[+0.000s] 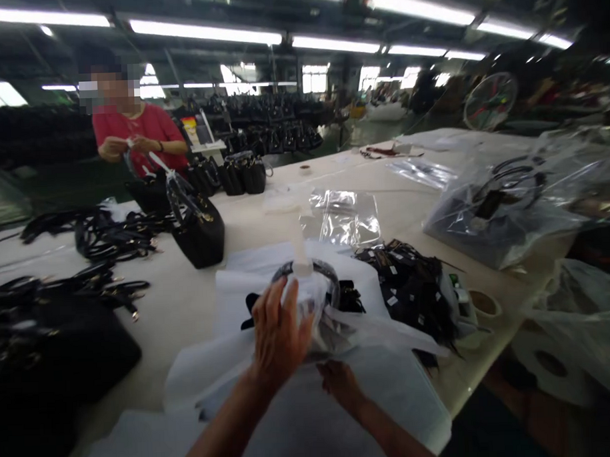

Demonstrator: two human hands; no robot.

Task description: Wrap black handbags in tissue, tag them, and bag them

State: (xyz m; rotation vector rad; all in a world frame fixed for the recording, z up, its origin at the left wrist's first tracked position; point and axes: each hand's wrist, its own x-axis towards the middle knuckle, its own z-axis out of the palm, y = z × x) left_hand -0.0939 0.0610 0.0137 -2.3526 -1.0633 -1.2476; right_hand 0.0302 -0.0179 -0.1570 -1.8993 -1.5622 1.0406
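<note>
Spreading our left hand wide at the wrapped bag, lower centre, we have its arched handle nearest those fingers. Our right hand curls below, its hold unclear.

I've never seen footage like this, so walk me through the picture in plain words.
There is no robot here: one camera on a person's head looks forward and down at their two bare hands. The left hand is spread over a wrapped item with looped handles. The right hand is at its near side, fingers curled; whether they grip anything is unclear. Beneath lie white sheets. Around them on the table are clear plastic packets, a black handbag, and a tape roll. Another person works across the table.
</note>
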